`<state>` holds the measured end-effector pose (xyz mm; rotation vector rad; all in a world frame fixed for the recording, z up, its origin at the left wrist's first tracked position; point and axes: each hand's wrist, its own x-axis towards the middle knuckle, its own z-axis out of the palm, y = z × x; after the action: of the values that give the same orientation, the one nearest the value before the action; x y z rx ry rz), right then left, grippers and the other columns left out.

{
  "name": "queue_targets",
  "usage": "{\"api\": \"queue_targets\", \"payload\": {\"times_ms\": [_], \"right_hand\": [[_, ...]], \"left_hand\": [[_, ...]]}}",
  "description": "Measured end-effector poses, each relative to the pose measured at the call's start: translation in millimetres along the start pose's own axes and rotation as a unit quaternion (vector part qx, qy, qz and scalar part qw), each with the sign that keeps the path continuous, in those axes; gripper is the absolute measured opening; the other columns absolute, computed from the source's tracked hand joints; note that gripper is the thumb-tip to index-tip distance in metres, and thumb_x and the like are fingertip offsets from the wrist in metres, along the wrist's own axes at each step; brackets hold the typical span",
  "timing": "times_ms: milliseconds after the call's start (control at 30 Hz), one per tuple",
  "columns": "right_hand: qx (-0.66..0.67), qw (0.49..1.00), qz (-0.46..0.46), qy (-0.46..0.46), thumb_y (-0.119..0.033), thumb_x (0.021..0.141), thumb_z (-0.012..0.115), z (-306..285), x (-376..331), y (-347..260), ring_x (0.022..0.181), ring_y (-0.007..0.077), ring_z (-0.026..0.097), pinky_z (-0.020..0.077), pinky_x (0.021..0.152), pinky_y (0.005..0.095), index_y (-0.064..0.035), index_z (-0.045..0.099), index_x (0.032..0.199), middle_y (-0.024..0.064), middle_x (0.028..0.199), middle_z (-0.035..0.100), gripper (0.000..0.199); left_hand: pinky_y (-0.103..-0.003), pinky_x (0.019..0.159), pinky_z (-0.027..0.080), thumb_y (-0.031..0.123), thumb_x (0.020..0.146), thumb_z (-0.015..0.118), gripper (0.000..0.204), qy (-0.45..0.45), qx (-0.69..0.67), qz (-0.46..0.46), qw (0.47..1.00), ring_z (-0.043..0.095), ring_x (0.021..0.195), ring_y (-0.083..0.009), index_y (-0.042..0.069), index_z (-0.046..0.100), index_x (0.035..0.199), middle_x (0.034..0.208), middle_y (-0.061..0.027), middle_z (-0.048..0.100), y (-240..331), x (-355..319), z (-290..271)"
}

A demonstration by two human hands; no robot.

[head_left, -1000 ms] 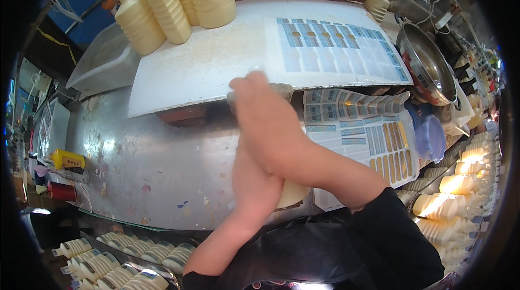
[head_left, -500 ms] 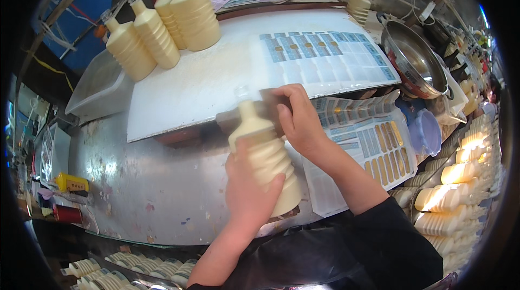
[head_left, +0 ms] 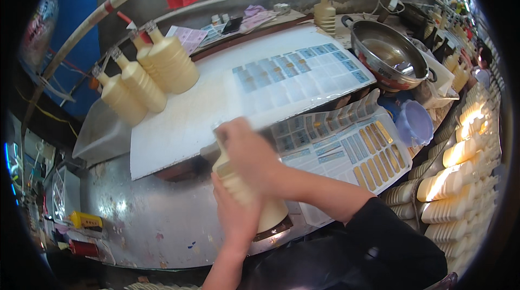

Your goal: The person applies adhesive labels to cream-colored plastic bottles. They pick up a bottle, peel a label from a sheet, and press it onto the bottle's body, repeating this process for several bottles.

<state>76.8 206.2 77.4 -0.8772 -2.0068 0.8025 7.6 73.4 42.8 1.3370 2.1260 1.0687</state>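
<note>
A cream ribbed plastic bottle (head_left: 273,218) leans away from me at the table's near edge, neck pointing up and left. My left hand (head_left: 237,210) grips its side, fingers wrapped around the ribs. Across the bottle's shoulder and neck lies my right hand (head_left: 246,146), smeared by motion, with curled fingers; whatever they hold is hidden. A dark brown piece (head_left: 209,153) shows beside the neck, partly covered. Beyond the hands, sheets of blue-and-white labels (head_left: 325,81) lie on a white board (head_left: 179,143). Another label sheet with gold strips (head_left: 374,154) sits to the right.
Several cream bottles (head_left: 172,68) stand at the board's far left, near a clear plastic bin (head_left: 103,133). A steel pan (head_left: 390,54) and a lavender basin (head_left: 414,123) are on the right. Rows of bottles (head_left: 455,181) fill the right side. A yellow container (head_left: 86,220) lies at left.
My right hand has moved left and down, from beside the neck onto the bottle's shoulder. The dark flat piece at its fingers is now hidden. My left hand still grips the bottle. The view has shifted.
</note>
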Motion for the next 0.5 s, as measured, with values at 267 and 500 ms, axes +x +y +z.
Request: {"api": "queue_targets", "payload": {"times_ms": [267,500], "right_hand": [[-0.352,0.917,-0.189,0.007,-0.013,0.082,0.064,61,4,-29,0.071,0.0209,0.063,0.0557,0.061,0.0345,-0.0023,0.058,0.088,0.0127,0.089,0.055,0.013],[-0.131,0.978,-0.162,-0.014,-0.014,0.092,0.056,-2,-3,-2,0.092,0.0397,0.065,0.0548,0.085,0.0447,0.0014,0.055,0.124,0.0227,0.11,0.054,0.035]], "left_hand": [[-0.047,0.102,0.047,0.053,0.087,0.072,0.076,-0.061,-0.053,0.004,0.997,0.058,0.128,-0.0412,-0.001,0.055,0.137,0.133,-0.0255,0.061,6,2,-4],[-0.05,0.102,0.047,0.037,0.084,0.074,0.091,-0.002,-0.014,0.085,0.996,0.051,0.131,-0.0453,0.008,0.028,0.158,0.148,-0.0263,0.043,-5,-1,-1]]}}
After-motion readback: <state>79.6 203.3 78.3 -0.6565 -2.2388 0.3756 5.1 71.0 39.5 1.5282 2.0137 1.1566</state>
